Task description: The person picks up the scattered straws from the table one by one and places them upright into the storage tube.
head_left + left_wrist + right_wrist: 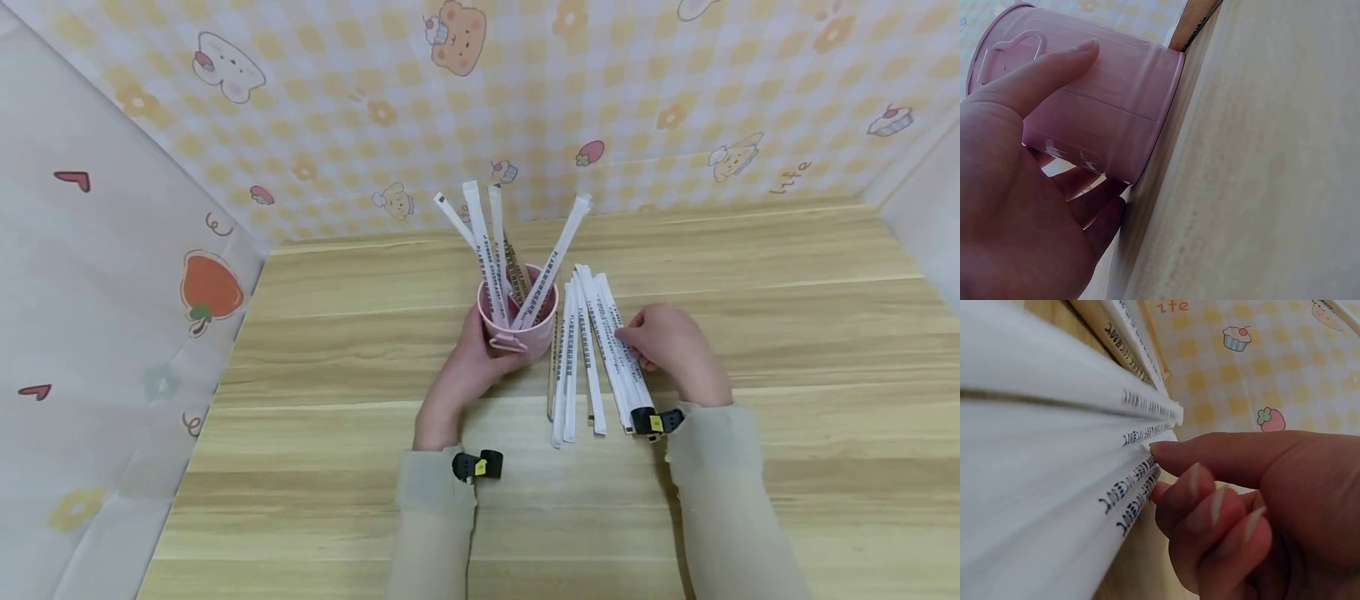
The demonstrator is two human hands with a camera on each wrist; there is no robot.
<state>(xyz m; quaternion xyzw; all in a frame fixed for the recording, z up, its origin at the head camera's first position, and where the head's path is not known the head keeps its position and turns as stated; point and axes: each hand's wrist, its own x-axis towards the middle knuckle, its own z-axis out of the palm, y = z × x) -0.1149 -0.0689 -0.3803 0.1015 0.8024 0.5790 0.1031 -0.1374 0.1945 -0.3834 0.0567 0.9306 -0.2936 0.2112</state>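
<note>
A pink metal bucket (534,340) with a small handle stands on the wooden table, holding several straws in printed paper wrappers (557,258). My left hand (474,358) grips its side; in the left wrist view the thumb (1063,65) lies along the wall and the other fingers curl under the far side. To the right of the bucket, more wrapped straws (587,367) lie side by side in a loose row. My right hand (667,340) pinches a wrapped straw (1138,478) at the row's right edge between thumb and forefinger, the remaining fingers curled in.
Behind the wooden table (330,350) rises a yellow checked backdrop (517,108) with cartoon prints. A white printed sheet (112,292) hangs along the left side. Small cameras sit on both wrists, the right one (654,421) overlapping the lower straw ends in the head view.
</note>
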